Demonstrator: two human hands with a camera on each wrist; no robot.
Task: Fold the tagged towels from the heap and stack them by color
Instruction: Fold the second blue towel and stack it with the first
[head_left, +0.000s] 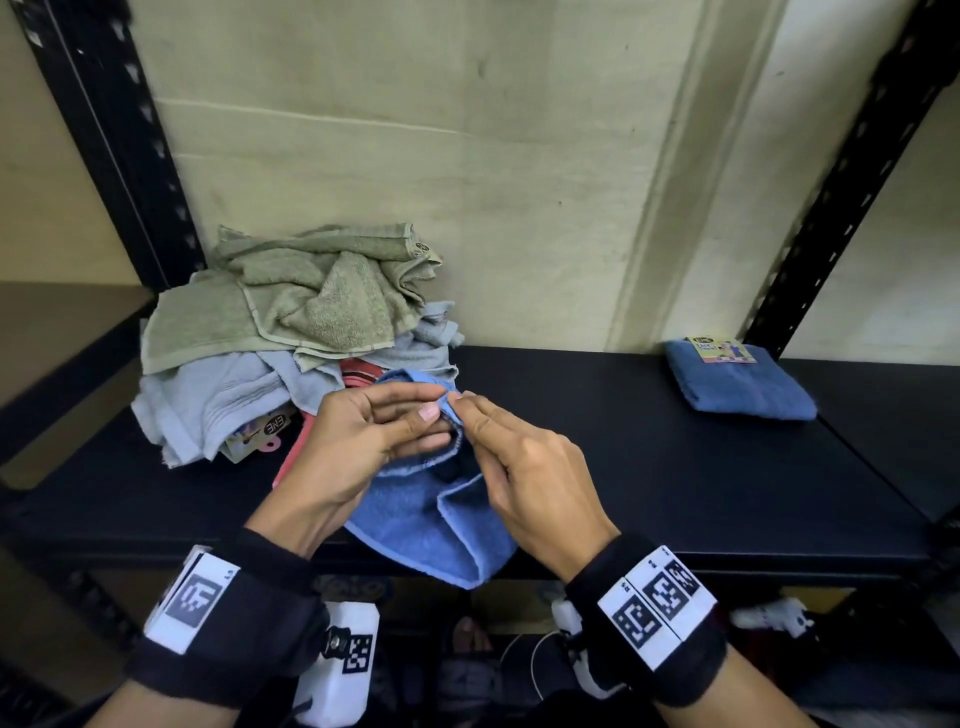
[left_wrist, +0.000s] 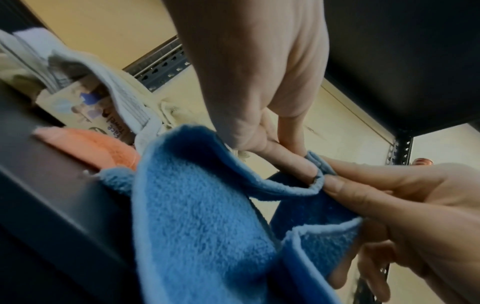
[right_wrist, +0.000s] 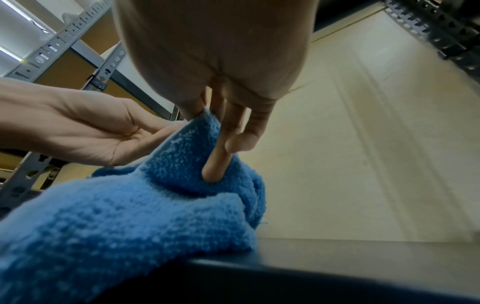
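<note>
A blue towel (head_left: 431, 525) hangs over the front edge of the black shelf (head_left: 649, 467), its top hem raised between both hands. My left hand (head_left: 363, 441) pinches that hem from the left, thumb on top. My right hand (head_left: 519, 467) pinches the same hem right beside it. In the left wrist view both sets of fingertips meet on the blue towel (left_wrist: 207, 216) at its rolled edge. In the right wrist view my fingers press into the blue towel (right_wrist: 130, 226). A heap of towels (head_left: 291, 332), green, pale blue and pink, lies behind my left hand. A folded blue towel (head_left: 743, 384) with a paper tag sits at the right.
Black perforated uprights (head_left: 119, 140) frame the shelf on both sides, with a beige wall (head_left: 467, 156) behind. A pink towel (left_wrist: 98, 148) lies under the heap by a paper tag (head_left: 260, 431). Below the shelf edge are white devices and cables (head_left: 571, 649).
</note>
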